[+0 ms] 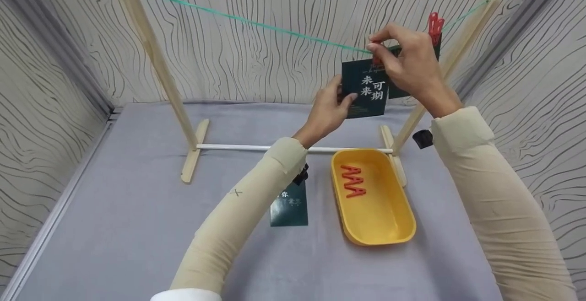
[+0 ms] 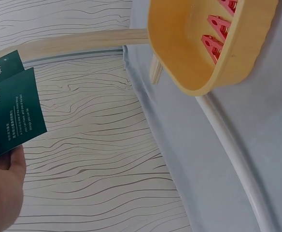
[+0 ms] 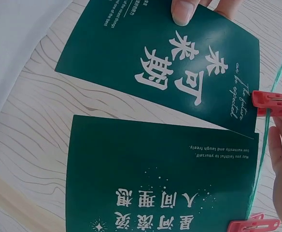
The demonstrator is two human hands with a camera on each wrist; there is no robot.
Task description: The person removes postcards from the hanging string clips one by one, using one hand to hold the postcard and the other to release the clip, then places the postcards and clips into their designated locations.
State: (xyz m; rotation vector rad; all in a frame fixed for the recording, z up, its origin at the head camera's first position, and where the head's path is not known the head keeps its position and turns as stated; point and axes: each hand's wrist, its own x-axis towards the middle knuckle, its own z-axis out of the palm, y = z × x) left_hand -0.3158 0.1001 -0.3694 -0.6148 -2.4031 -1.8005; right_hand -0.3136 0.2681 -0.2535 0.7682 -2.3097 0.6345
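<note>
My left hand [image 1: 327, 109] pinches a dark green card [image 1: 371, 105] with white lettering by its left edge, thumb on the printed face. At the card's upper edge, my right hand [image 1: 414, 61] grips a red clothespin [image 3: 264, 100]. Its jaws overlap both the card's edge and the green string [image 1: 247, 21] in the right wrist view. Beside it hangs a second green card [image 3: 131, 164], partly behind my right hand in the head view. Red clothespins [image 1: 435, 29] stand at that card's top edge on the string.
Two wooden posts [image 1: 158, 58] hold up the string, with a white rod [image 1: 233, 147] joining their feet. A yellow bin [image 1: 380, 218] holds several red clothespins [image 1: 353, 182] near the right post. Another green card [image 1: 289, 209] lies on the grey cloth, partly under my left forearm.
</note>
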